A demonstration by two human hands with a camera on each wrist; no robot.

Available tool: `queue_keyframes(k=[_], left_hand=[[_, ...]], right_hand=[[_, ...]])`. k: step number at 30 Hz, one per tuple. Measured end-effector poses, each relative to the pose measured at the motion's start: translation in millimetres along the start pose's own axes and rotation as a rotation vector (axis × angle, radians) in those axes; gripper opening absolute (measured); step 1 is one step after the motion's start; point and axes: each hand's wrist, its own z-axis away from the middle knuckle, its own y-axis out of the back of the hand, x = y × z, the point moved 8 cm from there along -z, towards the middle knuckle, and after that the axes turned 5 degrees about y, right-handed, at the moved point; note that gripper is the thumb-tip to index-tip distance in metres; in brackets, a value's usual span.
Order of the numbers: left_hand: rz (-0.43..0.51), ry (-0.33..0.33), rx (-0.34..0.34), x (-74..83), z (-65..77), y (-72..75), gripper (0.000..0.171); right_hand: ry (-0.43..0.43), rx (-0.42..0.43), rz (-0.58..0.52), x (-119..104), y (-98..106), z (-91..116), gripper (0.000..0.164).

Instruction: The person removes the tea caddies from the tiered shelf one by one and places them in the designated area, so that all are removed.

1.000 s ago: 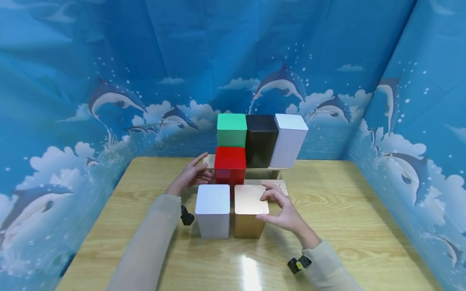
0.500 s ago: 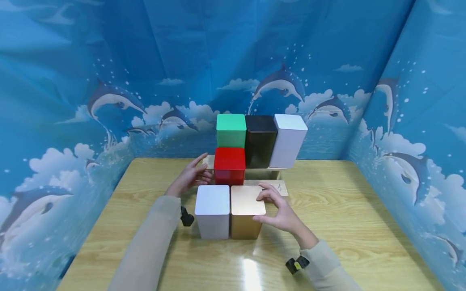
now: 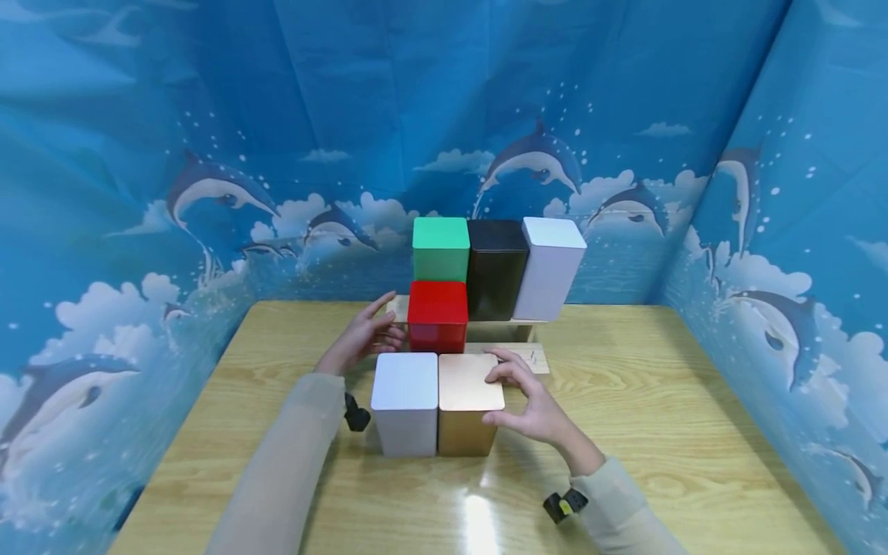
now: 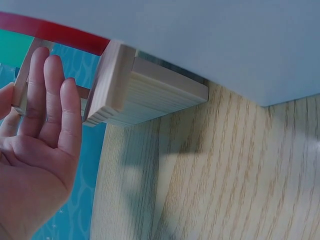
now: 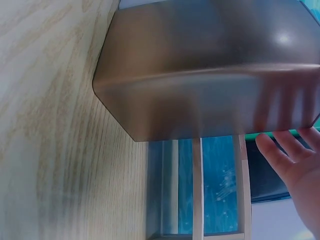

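In the head view, my right hand (image 3: 530, 408) holds a gold tin (image 3: 468, 433) near its top right, thumb at the front and fingers towards the back. This tin stands upright on the table, side by side with a white tin (image 3: 408, 432). In the right wrist view, the fingertips (image 5: 267, 142) show at the gold tin's far edge (image 5: 200, 107); the thumb is out of sight. My left hand (image 3: 364, 335) is beside the red tin (image 3: 438, 304) at the left end of a stepped wooden rack (image 3: 509, 358). Its fingers (image 4: 70, 120) are extended, holding nothing.
On the rack's upper step stand a green tin (image 3: 441, 262), a black tin (image 3: 496, 277) and another white tin (image 3: 551, 270) in a row. The red tin is in front of the green one. Behind the wooden table (image 3: 645, 401) hangs a blue dolphin-print backdrop (image 3: 388, 116).
The gold tin has slid left with my right hand, and the gap between it and the front white tin has closed. My left hand keeps its place.
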Motion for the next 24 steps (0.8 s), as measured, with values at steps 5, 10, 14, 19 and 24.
queue_keyframes(k=[5, 10, 14, 19, 24], left_hand=[[0.000, 0.004, 0.010, 0.0, -0.1, -0.2, 0.053], [0.006, 0.008, 0.010, -0.3, 0.3, -0.6, 0.053], [0.007, 0.010, 0.007, -0.6, 1.0, -1.5, 0.053], [0.002, 0.005, 0.004, -0.8, 0.8, -1.6, 0.053], [0.006, -0.007, 0.014, -0.6, 0.0, 0.2, 0.053]], right_hand=[[-0.010, -0.005, -0.009, -1.7, 1.6, -0.5, 0.041], [-0.024, 0.009, -0.015, -1.7, 4.7, -1.8, 0.038], [0.001, 0.024, -0.018, -2.7, 7.1, -2.4, 0.037], [0.021, 0.048, -0.020, -2.0, 11.0, -2.0, 0.035], [0.021, 0.069, -0.017, -0.7, 15.7, -3.5, 0.032]])
